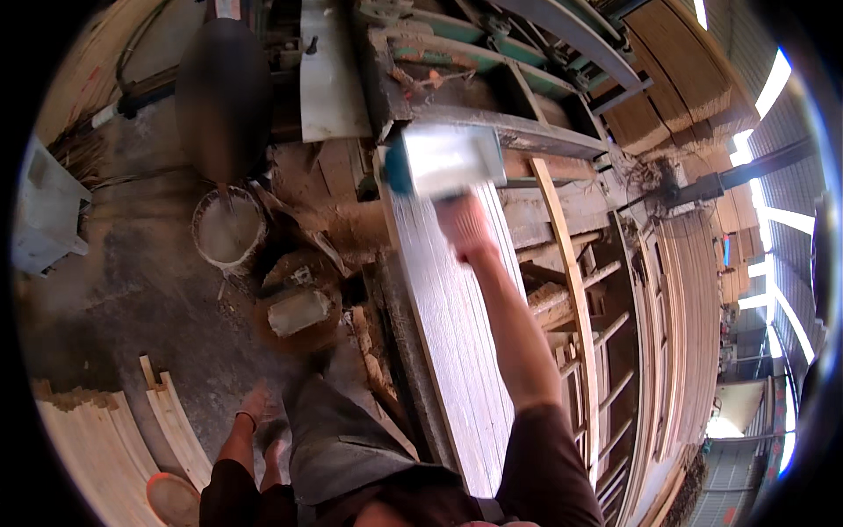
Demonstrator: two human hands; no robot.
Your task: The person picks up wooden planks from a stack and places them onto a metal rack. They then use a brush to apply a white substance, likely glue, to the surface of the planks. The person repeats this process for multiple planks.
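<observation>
My right hand (463, 224) is closed at the near side of a white, box-shaped hand spreader (452, 160) with teal ends. Motion blurs both, and the handle is mostly hidden. Beneath them runs a long row of narrow boards (448, 325), side by side, with a wet-looking white coat. Low on the left hangs my left hand (255, 400), a dark band at its wrist, away from the boards. Its fingers are smeared, and nothing plainly shows in them.
Left of the boards stand a bucket of pale liquid (228, 230) and a round container with a pale block (299, 312). A green-framed machine (474, 61) lies beyond. A wooden rack (580, 334) and stacked boards (685, 325) line the right. Loose planks (97, 448) lie lower left.
</observation>
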